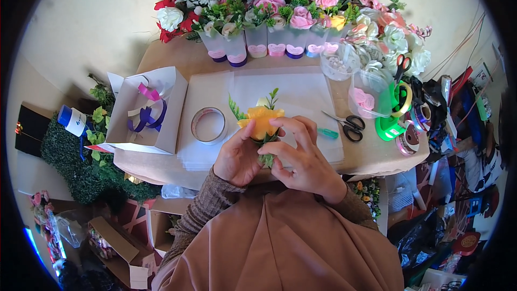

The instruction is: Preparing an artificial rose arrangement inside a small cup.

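A yellow artificial flower (pixel 262 120) with green leaf sprigs is held up over the near edge of the table. My left hand (pixel 237 153) is closed round its left side, the thumb against the petals. From the right, my right hand (pixel 301 153) pinches at the flower's base and green leaves (pixel 266 159), fingers bent. Beyond the flower lie white paper sheets (pixel 285 83). A roll of clear tape (pixel 209 125) rests left of my hands. To their right are a small green tool (pixel 327 133) and black-handled scissors (pixel 353 127). My palms hide the flower's lower part.
A white box (pixel 171 110) with purple and pink ribbon scraps stands at left. Small frosted flower vases (pixel 257 43) line the back. Clear tubs (pixel 339 67), a green tape dispenser (pixel 390 126) and ribbon spools (pixel 407 141) crowd the right. Cardboard boxes (pixel 116 237) sit below left.
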Demonstrator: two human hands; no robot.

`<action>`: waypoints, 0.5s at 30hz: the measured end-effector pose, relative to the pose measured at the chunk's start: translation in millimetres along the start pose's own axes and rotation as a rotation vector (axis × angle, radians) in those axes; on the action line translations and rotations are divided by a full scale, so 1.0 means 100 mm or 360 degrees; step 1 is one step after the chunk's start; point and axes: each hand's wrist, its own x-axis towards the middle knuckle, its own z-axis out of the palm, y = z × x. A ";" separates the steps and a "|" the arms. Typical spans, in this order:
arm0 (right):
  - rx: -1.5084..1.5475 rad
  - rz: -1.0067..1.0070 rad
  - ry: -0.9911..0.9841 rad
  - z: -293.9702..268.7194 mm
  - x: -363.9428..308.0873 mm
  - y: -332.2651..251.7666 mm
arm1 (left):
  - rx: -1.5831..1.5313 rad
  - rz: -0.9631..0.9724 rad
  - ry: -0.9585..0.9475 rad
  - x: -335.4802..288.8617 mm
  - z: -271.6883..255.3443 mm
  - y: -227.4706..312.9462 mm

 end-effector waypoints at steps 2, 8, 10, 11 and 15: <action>-0.0011 0.0003 0.0011 -0.01 0.00 0.03 | 0.0000 -0.0006 0.0015 0.00 0.01 -0.02; 0.0024 0.0016 0.0141 -0.01 0.03 0.04 | -0.0190 -0.0103 -0.0130 0.01 -0.08 -0.08; 0.0008 0.0115 0.0207 -0.02 0.06 0.04 | -0.0350 -0.0073 -0.0190 0.01 -0.06 -0.11; 0.0008 0.0115 0.0205 -0.01 0.06 0.03 | -0.0236 -0.0069 -0.0146 0.01 -0.02 -0.10; 0.0066 0.0279 0.0282 0.00 0.08 0.01 | -0.0301 -0.0105 -0.0270 0.03 -0.08 -0.09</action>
